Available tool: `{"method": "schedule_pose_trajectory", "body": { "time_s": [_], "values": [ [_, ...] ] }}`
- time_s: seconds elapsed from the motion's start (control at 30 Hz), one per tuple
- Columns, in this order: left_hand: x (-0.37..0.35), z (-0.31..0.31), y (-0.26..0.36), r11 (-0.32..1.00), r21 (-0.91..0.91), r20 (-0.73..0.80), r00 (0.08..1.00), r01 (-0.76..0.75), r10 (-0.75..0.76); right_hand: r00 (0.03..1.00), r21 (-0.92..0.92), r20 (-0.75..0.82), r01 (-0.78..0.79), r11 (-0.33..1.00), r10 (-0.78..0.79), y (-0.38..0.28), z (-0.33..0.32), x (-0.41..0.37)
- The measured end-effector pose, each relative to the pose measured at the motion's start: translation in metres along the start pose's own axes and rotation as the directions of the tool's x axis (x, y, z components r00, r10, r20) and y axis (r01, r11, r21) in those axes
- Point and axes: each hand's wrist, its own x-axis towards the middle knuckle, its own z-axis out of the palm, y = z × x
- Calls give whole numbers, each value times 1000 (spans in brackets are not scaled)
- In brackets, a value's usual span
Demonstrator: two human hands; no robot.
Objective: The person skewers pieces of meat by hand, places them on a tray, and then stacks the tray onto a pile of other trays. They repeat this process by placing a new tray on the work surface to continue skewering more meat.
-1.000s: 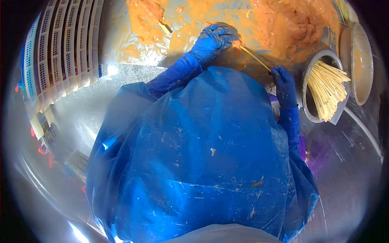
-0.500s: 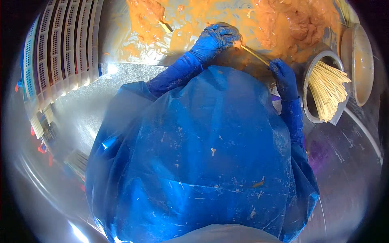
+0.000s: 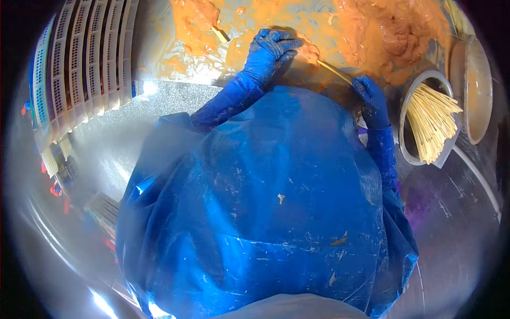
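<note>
My left hand, in a smeared blue glove, pinches the far end of a piece of orange-coated raw meat. A wooden skewer runs from that meat down to the right. Closed around the skewer's bare end is my right hand, gloved in blue as well. Beyond my left hand, another skewer's thick end sticks out of coated meat on the metal work surface. What my left fingertips cover of the meat is hidden.
A large heap of marinated meat lies at the back right. Wooden skewers fill a tilted metal container on the right, beside a pale round tub. Stacked perforated trays stand at the left.
My left hand has shifted slightly left along the meat, and more of the piece shows between its fingers and the skewer. My right hand keeps nearly the same place.
</note>
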Motion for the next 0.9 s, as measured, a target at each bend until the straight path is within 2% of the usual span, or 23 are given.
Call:
{"method": "schedule_pose_trajectory", "body": {
  "time_s": [0.03, 0.1, 0.33, 0.43, 0.5, 0.6, 0.7, 0.73, 0.8, 0.9],
  "values": [
    [1, 0, 1, 1000, 6, 17, 1000, -11, 11, 1000, -2, 2, -2, 1000, 2, 0, -2, 1],
    [1, 0, 0, 1000, 14, 33, 999, -21, 20, 993, 60, 108, -60, 996, 53, -2, -5, 6],
    [1, 5, -4, 1000, 7, 48, 998, -31, 30, 991, 157, 96, -106, 982, 92, -7, 1, 8],
    [1, 6, -4, 999, 2, 42, 998, -52, 51, 990, 136, 113, -94, 986, 79, -21, 2, 11],
    [2, 6, -3, 999, 6, 40, 998, -47, 46, 992, 32, 117, -54, 998, 50, -35, 4, 12],
    [3, 5, -2, 999, -8, 29, 998, -54, 54, 991, -27, 136, -15, 1000, 19, -28, 9, 16],
    [4, 0, 0, 1000, -16, 6, 1000, -24, 24, 989, -84, 139, -47, 995, 58, -29, 15, 11],
    [6, -4, 2, 997, -71, -25, 999, 18, -20, 989, -83, 138, -42, 996, 53, -33, 17, 7],
    [5, -7, -4, 990, -129, -49, 997, 59, -66, 992, -94, 51, -112, 989, 117, -40, 21, -2],
    [-2, -2, -16, 982, -163, -51, 993, 93, -103, 998, -87, 7, -69, 994, 70, -40, 25, -3]
  ]
}}
